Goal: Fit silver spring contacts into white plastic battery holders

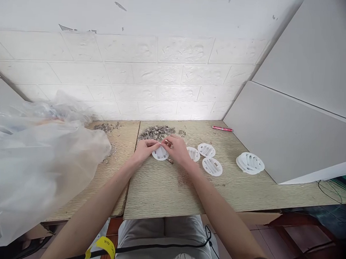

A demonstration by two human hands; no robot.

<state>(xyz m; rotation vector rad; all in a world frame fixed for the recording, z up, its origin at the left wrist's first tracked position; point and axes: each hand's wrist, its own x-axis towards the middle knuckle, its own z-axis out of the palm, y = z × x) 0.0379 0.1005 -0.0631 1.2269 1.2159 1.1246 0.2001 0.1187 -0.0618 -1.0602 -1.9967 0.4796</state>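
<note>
My left hand [144,149] and my right hand [176,148] meet over a white round slotted plastic disc [160,154] on the wooden table [169,191]. Both hands grip the disc at its edges, fingers curled and pinched together at its top. Just behind my hands lies a heap of small metal parts [157,132]. A small dark piece [170,161] lies on the table under my right hand.
Three more white discs [206,149] [212,166] [193,153] lie right of my hands, and a stack of discs [250,163] further right. A red pen [222,128] rests by the wall. A big clear plastic bag [34,164] covers the left side. A grey panel [291,135] stands at right.
</note>
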